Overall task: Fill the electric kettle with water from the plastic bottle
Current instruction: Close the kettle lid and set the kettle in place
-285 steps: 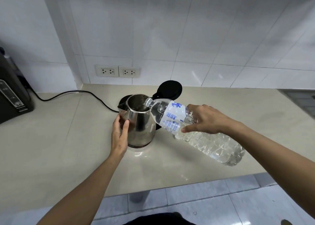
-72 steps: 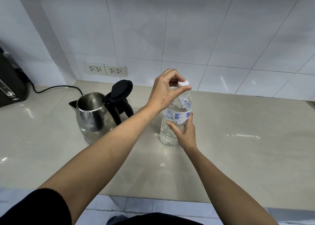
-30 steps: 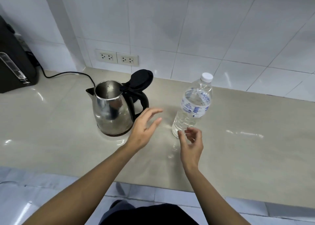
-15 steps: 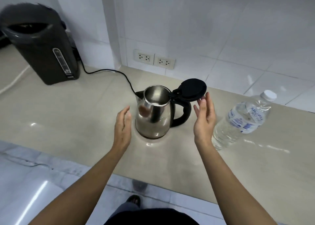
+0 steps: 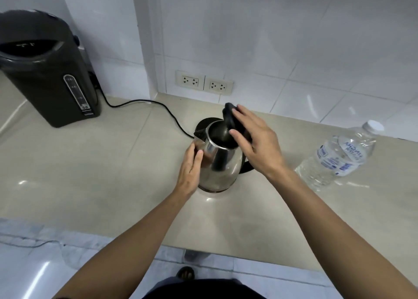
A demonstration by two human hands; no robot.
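The steel electric kettle stands on the beige counter in front of its black base. My left hand lies flat against the kettle's left side below the spout. My right hand rests on the black hinged lid, which is tilted partway down over the opening. The clear plastic bottle stands capped at the right, apart from both hands, with water in it.
A dark hot-water dispenser stands at the back left, its black cord running along the counter to the kettle base. Two wall sockets sit on the white tiles behind. The counter's front edge is near my body.
Both hands have closed in on the kettle: the left now touches its side, the right has come onto the lid and tipped it downward. The bottle stays standing at the right.
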